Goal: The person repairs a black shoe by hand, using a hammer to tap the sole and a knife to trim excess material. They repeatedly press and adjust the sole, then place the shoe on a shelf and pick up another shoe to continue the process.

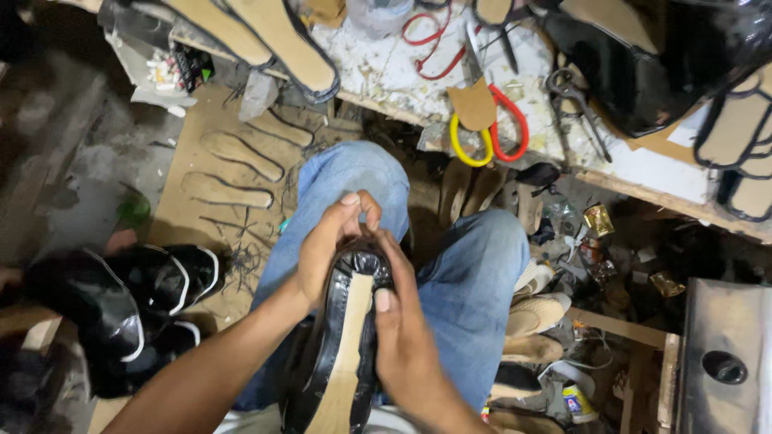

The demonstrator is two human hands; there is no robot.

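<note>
Held sole-up over the lap, the black shoe [342, 337] looks light, its glossy upper soft and likely slippery, so the left hand [326, 249] pinches the toe shut while the right hand [406, 337] clasps the stiffer tan insole edge.

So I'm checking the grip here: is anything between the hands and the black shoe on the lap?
Nothing visible. Both the left hand and the right hand press directly on the black shoe upper, fingers wrapped over its toe end and side, beside the tan insole.
</note>
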